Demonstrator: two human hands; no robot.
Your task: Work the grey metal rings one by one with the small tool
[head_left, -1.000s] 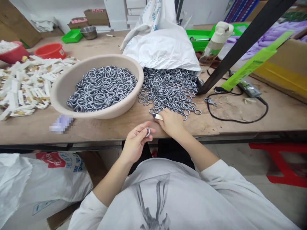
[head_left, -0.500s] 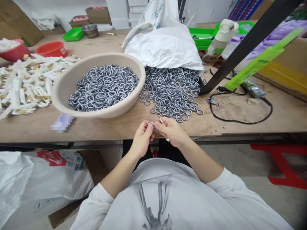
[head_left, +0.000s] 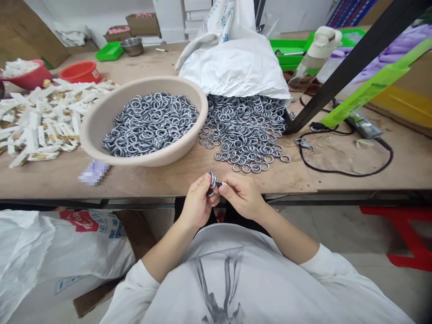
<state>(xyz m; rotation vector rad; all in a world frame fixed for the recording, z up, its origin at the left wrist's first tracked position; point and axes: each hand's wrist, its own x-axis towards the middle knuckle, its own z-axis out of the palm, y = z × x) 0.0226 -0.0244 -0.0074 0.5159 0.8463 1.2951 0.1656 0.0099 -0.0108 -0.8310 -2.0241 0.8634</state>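
Observation:
My left hand [head_left: 197, 202] pinches a few grey metal rings [head_left: 212, 181] between thumb and fingers, just over the table's front edge. Closed close beside it, my right hand [head_left: 245, 193] grips a slim tool [head_left: 219, 184], whose short dark end points at the rings. Most of that tool is hidden by the fingers, so its kind does not show. Beyond the hands, a heap of loose rings [head_left: 246, 130] spills from a white sack [head_left: 232, 72]. Many more rings fill a large beige basin [head_left: 145, 161] to the left.
White strip-like pieces [head_left: 37, 130] cover the table's left side, near a red bowl [head_left: 79, 72]. A dark post [head_left: 340, 76] slants up at the right, beside a black cable [head_left: 337, 172] and a bottle [head_left: 313, 58]. Below stand a white bag [head_left: 91, 252] and a red stool [head_left: 401, 229].
My left hand has turned, so the rings in it now stand up in view. The right hand's slim tool has swung round, its dark end now against the rings. The view has shifted slightly.

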